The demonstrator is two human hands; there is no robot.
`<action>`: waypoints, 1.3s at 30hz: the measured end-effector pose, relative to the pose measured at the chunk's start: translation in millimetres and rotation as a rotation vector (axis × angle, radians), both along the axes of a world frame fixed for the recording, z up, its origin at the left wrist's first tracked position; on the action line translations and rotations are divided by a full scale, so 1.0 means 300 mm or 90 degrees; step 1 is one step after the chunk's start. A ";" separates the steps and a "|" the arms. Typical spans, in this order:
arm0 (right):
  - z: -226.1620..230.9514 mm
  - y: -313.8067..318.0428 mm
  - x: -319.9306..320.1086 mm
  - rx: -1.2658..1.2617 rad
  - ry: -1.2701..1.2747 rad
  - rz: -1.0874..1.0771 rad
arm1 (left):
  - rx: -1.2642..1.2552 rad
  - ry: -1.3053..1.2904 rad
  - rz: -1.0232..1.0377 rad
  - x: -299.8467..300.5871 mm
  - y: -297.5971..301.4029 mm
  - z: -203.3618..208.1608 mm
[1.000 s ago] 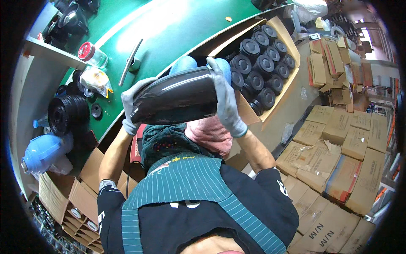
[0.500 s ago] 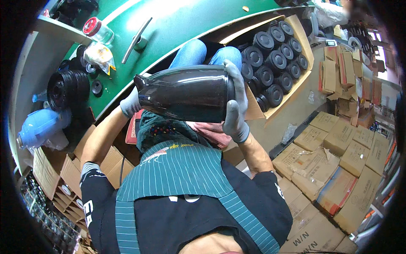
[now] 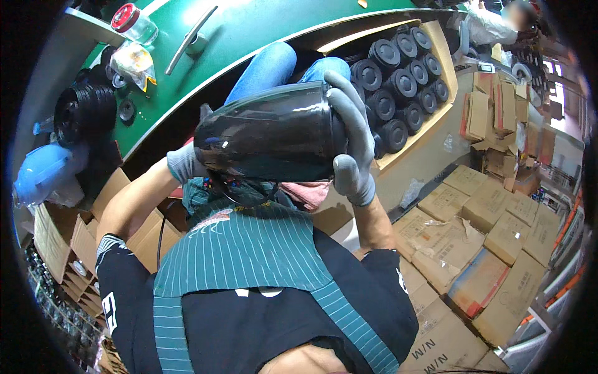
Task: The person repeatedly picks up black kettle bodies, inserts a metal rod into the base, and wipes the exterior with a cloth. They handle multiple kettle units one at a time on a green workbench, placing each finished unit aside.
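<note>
A glossy black jug [image 3: 268, 134] lies sideways between my two gloved hands, above my lap. My right hand [image 3: 355, 137], in a grey glove, grips the jug's flat end at the right, with the thumb below and the fingers over the far edge. At the narrower left end, my left hand [image 3: 187, 163] supports the jug; most of its fingers are hidden behind the dark body. A dark curved piece, perhaps the handle, shows under the jug near the apron [image 3: 243, 249].
An open carton [image 3: 450, 78] full of black round-topped parts stands beyond my right hand. The green table [image 3: 249, 22] bears a red-lidded jar [image 3: 134, 23], a metal bar [image 3: 190, 40] and stacked black rings [image 3: 78, 115]. Closed cardboard boxes [image 3: 464, 249] are piled at the right.
The jug has been rolled about its length: the spout that pointed up at its left end no longer shows clearly. My right fingers have shifted on the flat end. The whole view has moved slightly.
</note>
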State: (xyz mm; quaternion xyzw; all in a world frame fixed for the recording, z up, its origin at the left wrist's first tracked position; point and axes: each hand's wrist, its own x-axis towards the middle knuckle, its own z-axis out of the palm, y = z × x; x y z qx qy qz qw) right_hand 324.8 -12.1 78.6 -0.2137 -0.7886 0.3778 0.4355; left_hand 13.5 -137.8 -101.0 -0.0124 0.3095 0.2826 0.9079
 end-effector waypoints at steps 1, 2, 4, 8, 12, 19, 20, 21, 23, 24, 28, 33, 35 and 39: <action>-0.023 -0.019 -0.004 -0.058 0.020 -0.016 | -0.024 0.000 -0.002 -0.025 -0.002 0.001; -0.029 -0.025 -0.006 -0.080 0.018 -0.024 | -0.034 0.003 0.003 -0.041 -0.012 0.004; -0.039 -0.048 -0.009 -0.116 0.010 -0.041 | 0.048 0.064 0.037 -0.024 -0.031 0.054; -0.034 -0.069 -0.007 -0.158 -0.034 -0.049 | 0.109 0.049 0.102 0.004 -0.062 0.067; -0.027 -0.061 -0.009 -0.155 -0.063 -0.051 | 0.188 0.077 0.186 0.018 -0.071 0.052; -0.247 -0.015 0.053 -0.461 -0.242 0.001 | 1.503 1.023 -0.040 -0.075 0.203 0.568; -0.247 -0.007 0.057 -0.507 -0.261 0.033 | 1.603 1.021 -0.066 -0.045 0.200 0.630; -0.244 -0.006 0.069 -0.553 -0.279 0.057 | 1.602 1.026 -0.095 -0.070 0.203 0.643; -0.113 0.021 0.019 -0.841 -0.085 0.112 | 1.512 1.086 -0.074 -0.126 0.177 0.643; -0.080 0.006 0.013 -0.980 0.021 0.140 | 1.463 1.107 -0.068 -0.142 0.159 0.641; -0.005 -0.104 -0.030 -0.395 -0.096 0.031 | 1.230 1.088 0.101 -0.143 0.143 0.594; -0.156 -0.123 -0.066 -0.312 0.145 0.081 | 1.087 0.959 0.205 -0.079 0.179 0.561; -0.120 -0.087 -0.061 -0.430 0.038 0.024 | 1.153 1.015 0.136 -0.109 0.189 0.582; -0.141 0.015 -0.064 -1.000 0.034 0.008 | 1.577 1.023 -0.074 -0.043 0.193 0.720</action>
